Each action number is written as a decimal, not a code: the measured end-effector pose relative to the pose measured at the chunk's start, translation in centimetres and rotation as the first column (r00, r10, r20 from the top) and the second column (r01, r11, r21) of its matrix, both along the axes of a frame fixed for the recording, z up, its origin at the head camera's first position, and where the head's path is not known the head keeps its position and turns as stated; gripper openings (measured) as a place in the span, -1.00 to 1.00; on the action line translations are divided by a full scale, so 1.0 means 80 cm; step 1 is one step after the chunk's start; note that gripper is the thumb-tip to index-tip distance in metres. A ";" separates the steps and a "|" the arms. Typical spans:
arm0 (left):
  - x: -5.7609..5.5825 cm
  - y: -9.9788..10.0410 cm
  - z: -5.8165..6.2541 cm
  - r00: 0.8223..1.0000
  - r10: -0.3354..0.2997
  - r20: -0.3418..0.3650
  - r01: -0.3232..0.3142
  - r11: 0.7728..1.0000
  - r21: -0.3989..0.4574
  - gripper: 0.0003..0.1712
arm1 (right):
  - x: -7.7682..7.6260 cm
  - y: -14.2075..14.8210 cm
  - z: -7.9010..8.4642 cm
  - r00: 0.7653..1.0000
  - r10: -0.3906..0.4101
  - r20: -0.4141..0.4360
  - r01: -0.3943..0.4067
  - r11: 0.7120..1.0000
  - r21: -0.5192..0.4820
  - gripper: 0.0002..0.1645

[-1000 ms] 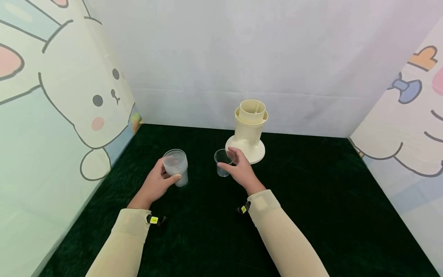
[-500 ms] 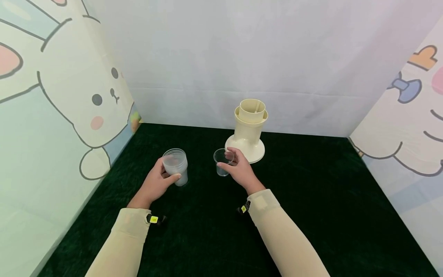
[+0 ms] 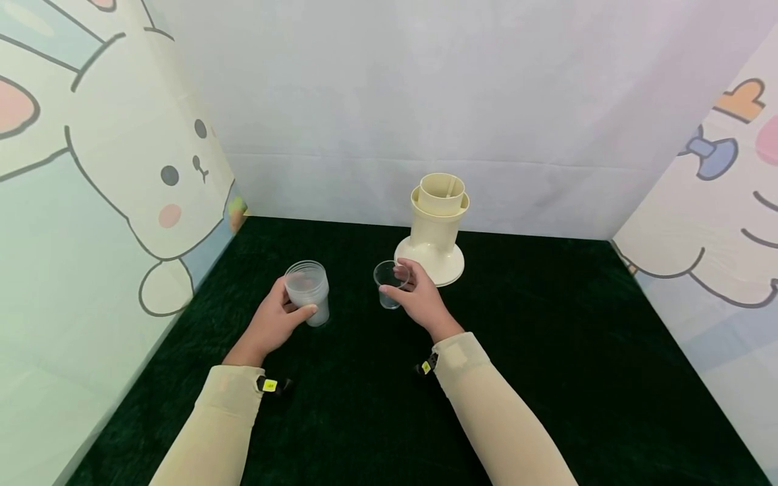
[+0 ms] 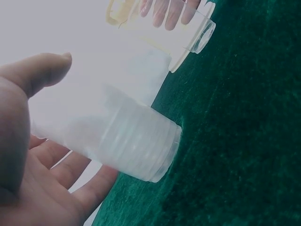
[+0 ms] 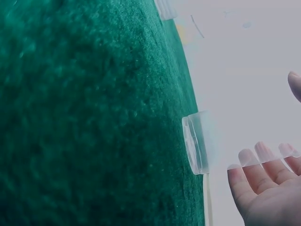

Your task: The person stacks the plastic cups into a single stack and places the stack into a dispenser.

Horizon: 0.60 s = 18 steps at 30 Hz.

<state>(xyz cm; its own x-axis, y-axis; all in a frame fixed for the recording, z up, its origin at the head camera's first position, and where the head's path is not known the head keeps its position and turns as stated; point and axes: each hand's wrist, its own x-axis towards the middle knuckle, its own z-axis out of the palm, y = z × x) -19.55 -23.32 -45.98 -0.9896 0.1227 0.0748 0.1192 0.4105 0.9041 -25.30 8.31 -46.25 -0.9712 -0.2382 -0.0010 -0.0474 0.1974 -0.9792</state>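
A stack of frosted plastic cups [image 3: 308,291] stands on the dark green mat [image 3: 547,351] left of centre. My left hand [image 3: 296,304] grips the stack, thumb in front and fingers behind; the left wrist view shows the stack [image 4: 127,134] between the thumb and the fingers [image 4: 75,186]. My right hand [image 3: 394,278] holds a small clear cup [image 3: 388,285], which stands on the mat. Its base [image 5: 196,142] shows in the right wrist view, with the fingers [image 5: 256,172] round the far side.
A cream plastic cup holder [image 3: 436,229] with a wide round foot stands just behind my right hand. Cartoon-printed panels wall the mat on the left [image 3: 91,202] and right [image 3: 717,202], with a white sheet [image 3: 425,101] at the back.
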 end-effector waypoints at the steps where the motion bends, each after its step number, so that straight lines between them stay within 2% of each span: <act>1: 0.000 0.000 0.000 1.000 0.001 0.001 -0.001 1.000 0.001 -0.04 | 0.000 0.000 0.000 1.000 -0.002 0.000 0.002 1.000 0.002 -0.07; 10: -0.001 -0.002 -0.002 1.000 -0.005 -0.004 0.005 1.000 0.006 -0.05 | 0.000 -0.001 0.001 1.000 -0.001 -0.020 0.001 1.000 0.014 -0.07; 18: -0.002 -0.003 -0.003 1.000 -0.006 -0.001 0.006 1.000 0.006 -0.04 | 0.005 -0.006 0.016 0.997 0.027 -0.069 -0.027 1.000 0.000 -0.12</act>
